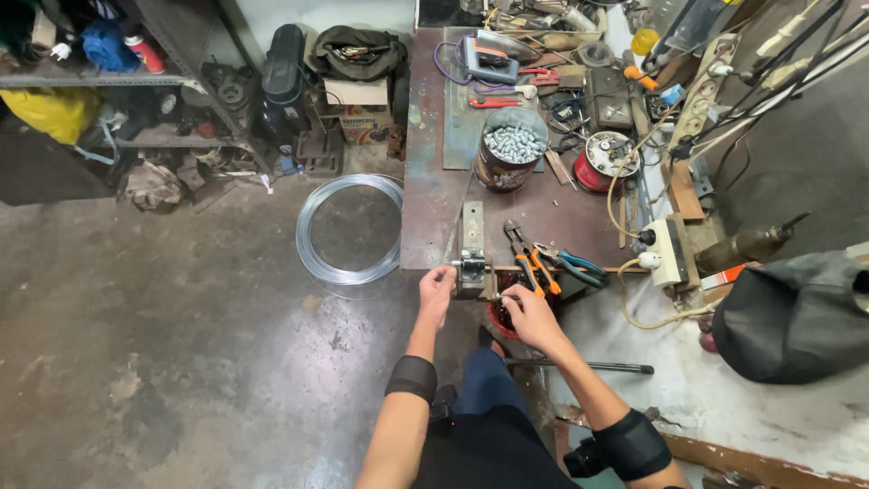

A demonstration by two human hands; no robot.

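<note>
- The workbench (434,190) is filling the upper centre of the frame, its near edge sitting right in front of you so both arms are reaching it from a seated position
- The wire coil (348,231) is lying flat on the concrete floor (163,344) at centre left, just beside the bench's left edge, likely so a strand can be running up to the tool without tangling; a thin line is seeming to cross the bench top toward it, though it is too fine to be sure
- The tin of small metal pieces (512,149) is standing upright in the upper middle of the bench, open at the top, within an arm's stretch
- The small metal jig (472,264) is sitting fixed at the bench's near edge, at frame centre, overhanging toward you so your hands are working it from below and the side
- Your left hand (437,290) is curling closed just left of the jig, fingers pressed together as if gripping the wire there; whether it is touching the jig itself you cannot tell
- Your right hand (529,317) is sitting just right of and below the jig, fingertips pinching a small pale piece (500,297)
- The orange-handled pliers (529,263) and blue-handled cutters (575,265) are lying right of the jig, handles pointing toward you for a quick pick-up
</note>
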